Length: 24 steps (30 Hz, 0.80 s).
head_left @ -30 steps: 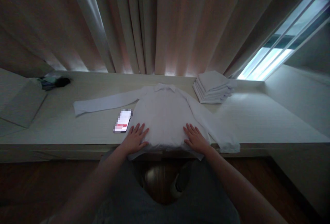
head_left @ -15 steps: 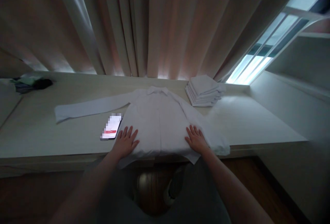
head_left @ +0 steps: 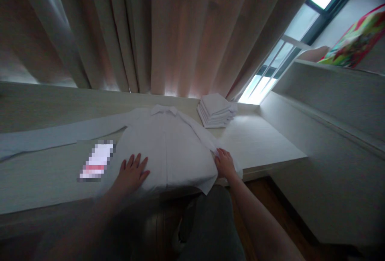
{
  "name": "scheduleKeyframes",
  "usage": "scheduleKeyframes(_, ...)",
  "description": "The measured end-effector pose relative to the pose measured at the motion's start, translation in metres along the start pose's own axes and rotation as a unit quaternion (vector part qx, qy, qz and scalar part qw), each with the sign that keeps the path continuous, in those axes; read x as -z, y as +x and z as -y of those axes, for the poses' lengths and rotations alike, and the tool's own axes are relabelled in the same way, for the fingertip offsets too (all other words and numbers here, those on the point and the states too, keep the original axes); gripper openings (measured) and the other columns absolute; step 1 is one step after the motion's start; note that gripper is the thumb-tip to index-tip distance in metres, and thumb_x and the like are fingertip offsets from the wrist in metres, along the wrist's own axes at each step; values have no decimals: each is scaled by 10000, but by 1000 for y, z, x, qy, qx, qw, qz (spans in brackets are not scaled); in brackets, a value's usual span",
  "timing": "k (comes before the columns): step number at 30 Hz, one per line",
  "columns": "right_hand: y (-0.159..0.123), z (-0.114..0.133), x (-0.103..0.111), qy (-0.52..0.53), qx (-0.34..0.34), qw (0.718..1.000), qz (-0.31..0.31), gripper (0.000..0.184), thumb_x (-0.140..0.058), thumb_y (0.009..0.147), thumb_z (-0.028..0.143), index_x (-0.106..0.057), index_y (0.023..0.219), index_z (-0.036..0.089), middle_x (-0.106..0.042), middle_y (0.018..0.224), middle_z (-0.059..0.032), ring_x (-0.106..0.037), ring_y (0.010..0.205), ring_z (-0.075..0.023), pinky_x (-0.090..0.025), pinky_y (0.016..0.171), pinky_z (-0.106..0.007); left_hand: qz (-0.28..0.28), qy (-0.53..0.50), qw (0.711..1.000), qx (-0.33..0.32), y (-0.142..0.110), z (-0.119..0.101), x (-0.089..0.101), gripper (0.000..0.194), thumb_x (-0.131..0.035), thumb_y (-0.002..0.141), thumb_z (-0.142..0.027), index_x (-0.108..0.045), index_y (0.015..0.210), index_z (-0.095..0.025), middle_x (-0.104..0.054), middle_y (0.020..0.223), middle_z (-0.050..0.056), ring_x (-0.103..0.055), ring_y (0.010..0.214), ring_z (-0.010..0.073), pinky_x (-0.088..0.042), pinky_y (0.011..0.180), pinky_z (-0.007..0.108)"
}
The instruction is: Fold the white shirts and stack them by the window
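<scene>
A white long-sleeved shirt [head_left: 168, 148] lies spread face down on a pale wooden counter [head_left: 45, 177], collar toward the curtain. My left hand [head_left: 131, 171] rests flat on its lower left part, fingers spread. My right hand [head_left: 224, 163] is at the shirt's right edge, where the right sleeve [head_left: 210, 142] lies along the body; its fingers curl at the sleeve cloth. The left sleeve [head_left: 57, 134] stretches far to the left.
A phone [head_left: 96, 160] with a lit screen lies left of the shirt. A stack of folded white cloths [head_left: 216, 110] sits at the back right. Heavy curtains [head_left: 168, 32] hang behind; a window [head_left: 270, 72] and a raised ledge [head_left: 325, 92] stand to the right.
The view has swung to the right. My right hand has slid outward to the shirt's right edge and sleeve; my left hand stays flat on the shirt.
</scene>
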State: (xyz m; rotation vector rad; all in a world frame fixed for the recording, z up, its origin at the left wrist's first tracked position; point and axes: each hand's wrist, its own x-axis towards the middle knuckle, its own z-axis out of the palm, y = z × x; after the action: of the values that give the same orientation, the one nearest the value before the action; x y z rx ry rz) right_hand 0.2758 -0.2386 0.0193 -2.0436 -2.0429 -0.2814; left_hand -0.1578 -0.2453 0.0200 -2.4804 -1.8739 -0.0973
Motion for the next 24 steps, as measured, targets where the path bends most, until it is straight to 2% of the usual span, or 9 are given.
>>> scheduleKeyframes(3, -13, -37, -3, -7, -62, 998, -1, 438, -375, 846, 332, -444, 1229, 130, -501, 1207, -134, -436, 1108, -250, -345, 915, -387, 2, 3, 1000, 8, 11, -2, -2, 581, -307, 824, -488, -333, 1331, -208, -259, 1417, 124, -161, 1301, 323, -85, 1008, 519)
scheduleKeyframes(7, -40, -66, -7, 14, -39, 999, 30, 496, -382, 842, 397, -422, 1252, 120, -466, 1258, -139, -398, 1165, -236, -320, 951, -377, -11, 23, 1000, 5, 17, -4, -5, 582, -285, 821, -492, -343, 1327, -210, -258, 1418, 117, -155, 1302, 328, -90, 1005, 528)
scheduleKeyframes(13, -75, -66, -12, 14, 9, 999, 39, 649, -430, 795, 509, -313, 1331, 161, -252, 1414, -120, -160, 1303, -265, -181, 1021, -464, -22, 51, 998, -1, 18, -7, -4, 601, -268, 813, -483, -337, 1331, -188, -262, 1417, 114, -144, 1306, 322, -101, 1010, 519)
scheduleKeyframes(15, -80, -65, -17, 35, -29, 999, 18, 624, -389, 814, 495, -313, 1329, 150, -232, 1420, -128, -136, 1308, -272, -174, 1015, -485, -21, 51, 998, 0, 18, -7, -3, 603, -270, 808, -484, -347, 1327, -185, -264, 1416, 115, -148, 1305, 324, -100, 1010, 520)
scheduleKeyframes(16, -81, -65, -20, 55, -79, 995, -3, 613, -356, 827, 481, -311, 1327, 128, -230, 1418, -143, -137, 1308, -275, -182, 1011, -488, -20, 50, 999, 1, 18, -7, -3, 604, -272, 807, -484, -351, 1325, -185, -263, 1416, 116, -148, 1305, 324, -99, 1011, 520)
scheduleKeyframes(18, -81, -68, -26, 99, -212, 971, -46, 631, -286, 843, 464, -287, 1323, 56, -254, 1394, -198, -180, 1295, -292, -215, 994, -493, -14, 47, 999, 5, 19, -8, -1, 604, -274, 805, -486, -356, 1323, -186, -263, 1417, 113, -149, 1306, 321, -101, 1011, 520)
scheduleKeyframes(20, -79, -71, -31, 132, -315, 937, -68, 667, -223, 849, 468, -268, 1311, -10, -365, 1310, -254, -318, 1234, -313, -292, 950, -485, -6, 43, 999, 9, 19, -9, 1, 604, -278, 804, -485, -352, 1324, -188, -262, 1419, 107, -148, 1307, 318, -106, 1011, 520)
scheduleKeyframes(22, -78, -72, -33, 153, -342, 925, -68, 670, -157, 855, 474, -314, 1285, -15, -533, 1132, -247, -503, 1077, -307, -397, 853, -443, -3, 40, 999, 12, 18, -10, 4, 599, -286, 806, -480, -350, 1325, -189, -262, 1419, 104, -150, 1308, 313, -107, 1012, 518)
scheduleKeyframes(24, -78, -71, -33, 176, -312, 932, -64, 657, -105, 858, 483, -415, 1233, 41, -638, 901, -176, -614, 866, -270, -464, 721, -377, -6, 40, 999, 14, 17, -10, 5, 588, -293, 811, -472, -354, 1323, -190, -267, 1417, 104, -153, 1308, 309, -103, 1014, 514)
